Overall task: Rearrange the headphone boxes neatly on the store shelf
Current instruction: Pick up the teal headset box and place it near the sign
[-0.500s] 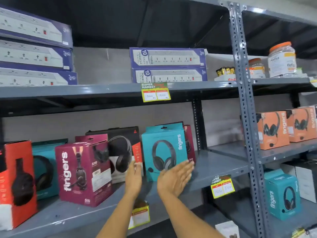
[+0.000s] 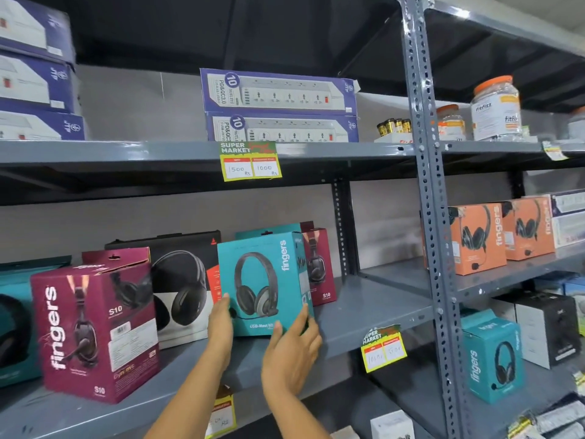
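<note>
A teal headphone box [image 2: 269, 280] stands on the grey middle shelf [image 2: 373, 305], tilted slightly. My left hand [image 2: 221, 321] presses its lower left edge and my right hand [image 2: 292, 346] cups its lower right corner, so both hold it. Behind it stand another teal box and a maroon S10 box [image 2: 321, 267]. To the left are a black-and-white headphone box [image 2: 180, 289], a large maroon "fingers" box [image 2: 95, 331] and a teal box [image 2: 15, 327] at the frame's edge.
Purple power-strip boxes [image 2: 278, 93] lie stacked on the upper shelf. A perforated steel upright [image 2: 427, 217] divides the racks. Orange headphone boxes [image 2: 478, 239] sit to the right, a teal box [image 2: 493, 362] below them. Price tags [image 2: 250, 163] hang on shelf edges.
Both hands have closed in on the teal box and taken hold of its lower corners; half a second ago they hovered open in front of it. The view has moved closer.
</note>
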The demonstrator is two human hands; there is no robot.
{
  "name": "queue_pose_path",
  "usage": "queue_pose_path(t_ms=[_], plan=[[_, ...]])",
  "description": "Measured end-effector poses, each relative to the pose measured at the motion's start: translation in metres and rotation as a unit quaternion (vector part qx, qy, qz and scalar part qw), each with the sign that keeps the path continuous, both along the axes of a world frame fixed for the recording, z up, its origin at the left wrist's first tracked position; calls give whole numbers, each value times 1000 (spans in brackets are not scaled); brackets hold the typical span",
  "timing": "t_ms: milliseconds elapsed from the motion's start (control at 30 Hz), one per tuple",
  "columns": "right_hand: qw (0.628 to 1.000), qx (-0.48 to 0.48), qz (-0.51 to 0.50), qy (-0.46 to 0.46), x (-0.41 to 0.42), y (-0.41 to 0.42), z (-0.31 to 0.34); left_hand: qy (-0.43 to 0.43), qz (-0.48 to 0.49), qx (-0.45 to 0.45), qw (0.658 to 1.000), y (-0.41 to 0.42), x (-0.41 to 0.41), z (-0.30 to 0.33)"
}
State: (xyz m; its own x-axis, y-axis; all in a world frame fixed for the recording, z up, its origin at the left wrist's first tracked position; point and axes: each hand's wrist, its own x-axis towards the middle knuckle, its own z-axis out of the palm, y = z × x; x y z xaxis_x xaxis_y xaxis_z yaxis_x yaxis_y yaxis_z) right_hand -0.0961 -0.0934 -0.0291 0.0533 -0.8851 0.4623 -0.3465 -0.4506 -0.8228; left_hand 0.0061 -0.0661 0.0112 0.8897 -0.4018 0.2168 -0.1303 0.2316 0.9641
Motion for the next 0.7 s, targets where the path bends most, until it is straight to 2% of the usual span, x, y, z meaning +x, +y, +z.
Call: queue_pose_path(t_ms=[100,200,267,367,533,700], plan=[[989,-54,43,-134,-21,2,-1,-111,20,-33,993,25,-17,1],[941,-39,152,-300,-46,1,4,-224,56,-45,972,58,-40,4],[906,-26,221,-359,-64,4,6,-267,97,-56,957,78,-63,7],[886,-38,266,-377,-86,13,4,-285,122,-91,946,101,-100,2],[863,-41,341,-371,-98,36,4,-259,155,-146,942,133,-129,-8],[851,-57,351,-387,-104,49,16,-284,167,-151,932,144,-137,-2]])
